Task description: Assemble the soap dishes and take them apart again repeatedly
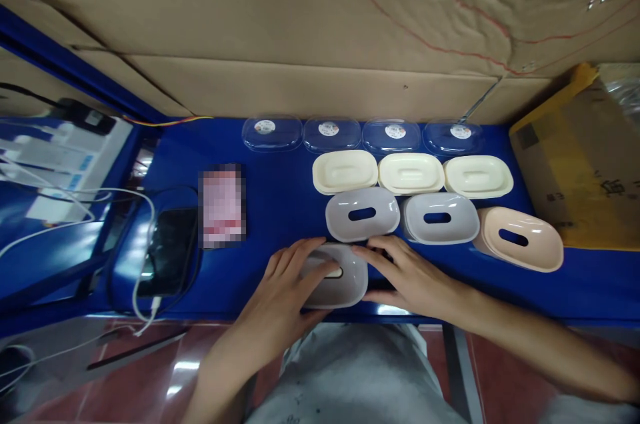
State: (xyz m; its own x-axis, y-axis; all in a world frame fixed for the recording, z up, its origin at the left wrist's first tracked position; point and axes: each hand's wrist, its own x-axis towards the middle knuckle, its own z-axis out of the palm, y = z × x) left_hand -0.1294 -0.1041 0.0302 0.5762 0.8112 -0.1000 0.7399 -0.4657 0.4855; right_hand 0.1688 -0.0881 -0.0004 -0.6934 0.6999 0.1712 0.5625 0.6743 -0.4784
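A grey oval dish (354, 281) with a slot in its middle sits at the front edge of the blue table. A pale cream surface shows through its slot. My left hand (283, 287) is wrapped round the dish's left end, with one finger inside near the slot. At the opposite end, my right hand (403, 274) closes on the rim with fingers and thumb. Just behind lie two more slotted grey dishes, one left (336, 217) and one right (463, 219). A peach slotted dish (543, 247) is to their right.
Several clear lids (280, 137) with round stickers line the back, and three cream oval trays (345, 174) stand before them. A blurred pink packet (223, 204), a phone (173, 244) on a cable and a power strip (65, 204) are left. A cardboard box (575, 164) stands right.
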